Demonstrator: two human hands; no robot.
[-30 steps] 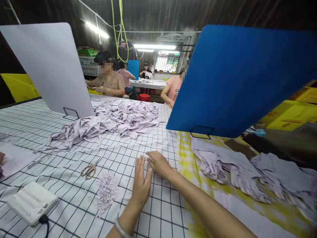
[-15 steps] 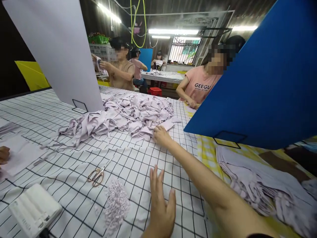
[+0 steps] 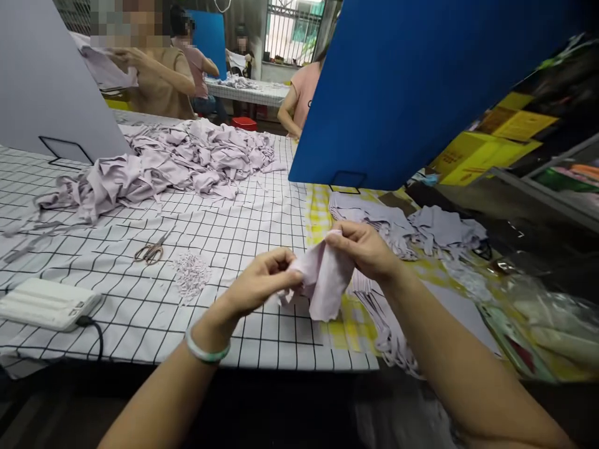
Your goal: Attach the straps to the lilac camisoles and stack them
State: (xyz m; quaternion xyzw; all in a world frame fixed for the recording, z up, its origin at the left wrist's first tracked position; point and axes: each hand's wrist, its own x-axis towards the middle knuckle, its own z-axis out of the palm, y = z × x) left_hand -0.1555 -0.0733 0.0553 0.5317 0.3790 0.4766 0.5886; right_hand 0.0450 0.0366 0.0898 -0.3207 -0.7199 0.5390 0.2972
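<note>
A pale lilac fabric piece (image 3: 327, 280) hangs between my two hands, above the table's right front part. My left hand (image 3: 264, 279), with a pale bangle on its wrist, pinches the piece's left side. At its top edge my right hand (image 3: 367, 246) grips it between thumb and fingers. Farther back lies a large loose heap of the same lilac fabric pieces (image 3: 201, 156). Scissors (image 3: 150, 251) with copper-coloured handles rest left of my hands, beside a small pile of fabric snippets (image 3: 191, 274).
A white power bank (image 3: 49, 304) with a black cable lies at the left front. A blue board (image 3: 374, 93) and a white board (image 3: 47, 81) stand on the table. Stacked lilac fabric (image 3: 374, 215) lies on yellow checked cloth at right. Co-workers sit beyond.
My right hand has come back from the heap with a fabric piece, and my left hand has closed on it too. The view has swung to the right and down.
</note>
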